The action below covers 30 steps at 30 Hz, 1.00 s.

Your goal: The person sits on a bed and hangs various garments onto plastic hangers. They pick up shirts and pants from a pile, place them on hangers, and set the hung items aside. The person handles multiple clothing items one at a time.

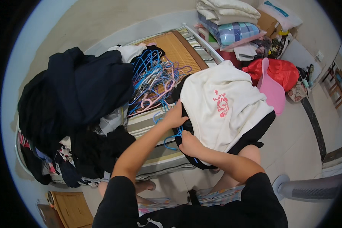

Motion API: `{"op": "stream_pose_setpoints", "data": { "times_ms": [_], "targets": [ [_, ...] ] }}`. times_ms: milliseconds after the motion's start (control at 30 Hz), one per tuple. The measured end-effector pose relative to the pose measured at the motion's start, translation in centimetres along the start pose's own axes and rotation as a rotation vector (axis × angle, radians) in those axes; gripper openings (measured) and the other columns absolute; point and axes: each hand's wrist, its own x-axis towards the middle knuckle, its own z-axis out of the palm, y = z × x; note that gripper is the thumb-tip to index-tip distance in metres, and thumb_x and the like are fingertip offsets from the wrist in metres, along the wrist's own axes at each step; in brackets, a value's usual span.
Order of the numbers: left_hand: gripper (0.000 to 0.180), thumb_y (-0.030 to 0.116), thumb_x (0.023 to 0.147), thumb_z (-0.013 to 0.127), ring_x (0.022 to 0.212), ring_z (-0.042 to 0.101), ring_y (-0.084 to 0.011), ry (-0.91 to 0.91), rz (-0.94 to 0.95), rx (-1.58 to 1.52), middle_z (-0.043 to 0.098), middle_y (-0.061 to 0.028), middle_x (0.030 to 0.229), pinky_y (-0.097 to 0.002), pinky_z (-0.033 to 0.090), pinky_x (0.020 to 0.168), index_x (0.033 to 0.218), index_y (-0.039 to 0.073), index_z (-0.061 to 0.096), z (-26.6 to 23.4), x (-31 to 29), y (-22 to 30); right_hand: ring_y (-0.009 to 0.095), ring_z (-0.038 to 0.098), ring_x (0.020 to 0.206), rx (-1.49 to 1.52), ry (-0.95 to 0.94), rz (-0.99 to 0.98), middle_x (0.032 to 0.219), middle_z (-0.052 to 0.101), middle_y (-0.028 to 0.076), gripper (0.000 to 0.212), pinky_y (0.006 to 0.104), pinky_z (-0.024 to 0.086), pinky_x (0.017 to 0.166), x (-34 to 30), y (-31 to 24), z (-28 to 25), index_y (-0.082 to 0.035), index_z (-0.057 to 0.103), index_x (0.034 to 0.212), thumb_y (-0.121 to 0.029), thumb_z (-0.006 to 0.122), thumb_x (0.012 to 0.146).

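we judge that everything turns on the blue hanger [179, 132] at the near-left edge of the white sweatshirt [226, 108]: its hook points left, away from the cloth, while the rest runs hidden under black fabric [256, 129]. the sweatshirt lies just right of both hands, over the edge of the striped bedding [144, 131], too bunched for us to tell its long axis. our right hand [190, 143] is nearer the hook — fingers curled, though we cannot tell on what. our left hand [174, 116], just beyond it, pinches the black edge — fingers and thumb closed.
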Motion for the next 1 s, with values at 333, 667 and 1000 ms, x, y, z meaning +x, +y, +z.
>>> {"op": "stream_pose_setpoints", "data": {
  "times_ms": [333,667,1000],
  "targets": [
    [0.07,0.024,0.078,0.065,0.116,0.055,-0.0401,0.155,0.051,0.015,0.058,-0.0209,0.128,-0.0477,0.044,0.095,0.141,0.003,0.043,4.3,1.2,-0.7,0.037,0.05,0.119,-0.373,0.39,-0.016,0.122,0.058,0.02,0.042,0.0581,0.038,0.099,5.5,0.5,-5.4,-0.001,0.061,0.112,-0.027,0.065,0.08],
    [0.034,0.013,0.081,0.06,0.101,0.063,-0.0362,0.439,0.076,0.053,0.065,-0.0176,0.11,-0.0466,0.053,0.083,0.114,0.015,0.07,-0.8,7.3,-4.2,0.042,0.027,0.145,-0.63,0.376,0.06,0.152,0.04,0.018,0.063,0.0761,0.018,0.106,8.0,6.1,-1.8,-0.012,0.051,0.141,-0.032,0.062,0.082],
    [0.049,0.008,0.086,0.058,0.085,0.066,-0.0362,0.269,0.169,0.48,0.06,-0.0178,0.103,-0.046,0.054,0.076,0.131,0.028,0.058,-1.1,11.5,-5.9,0.041,0.029,0.144,-0.585,0.405,0.053,0.149,0.04,0.026,0.067,0.0693,0.019,0.111,9.0,5.7,-1.3,-0.003,0.049,0.139,-0.028,0.064,0.079]
  ]
}}
